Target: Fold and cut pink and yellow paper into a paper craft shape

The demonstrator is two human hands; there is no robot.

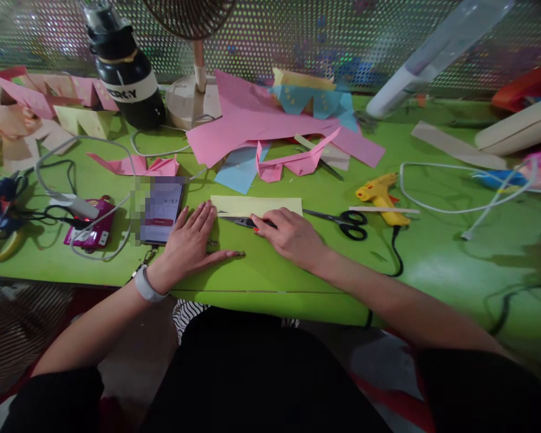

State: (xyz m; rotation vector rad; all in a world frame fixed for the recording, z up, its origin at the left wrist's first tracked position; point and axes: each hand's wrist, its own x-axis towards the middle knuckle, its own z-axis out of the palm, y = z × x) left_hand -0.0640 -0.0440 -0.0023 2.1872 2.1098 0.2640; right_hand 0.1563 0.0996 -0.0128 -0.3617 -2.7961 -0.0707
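My left hand (pixel 192 243) lies flat with its fingers spread, the fingertips at the left end of a pale yellow paper strip (pixel 261 205). A dark, pointed tool (pixel 237 221) lies along the strip's lower edge, pointing left. My right hand (pixel 288 234) is closed over the back end of this tool, which the fingers partly hide. Black-handled scissors (pixel 354 225) rest just to the right, their blades toward the strip's right end. A phone (pixel 165 210) lies beside my left hand.
Pink paper (pixel 261 129) and blue paper (pixel 237 168) lie behind the strip. A yellow glue gun (pixel 381 198) with a cord is at right. A black bottle (pixel 133 84), a fan base (pixel 178 105) and a magenta power socket (pixel 94 225) with loose cables are at left.
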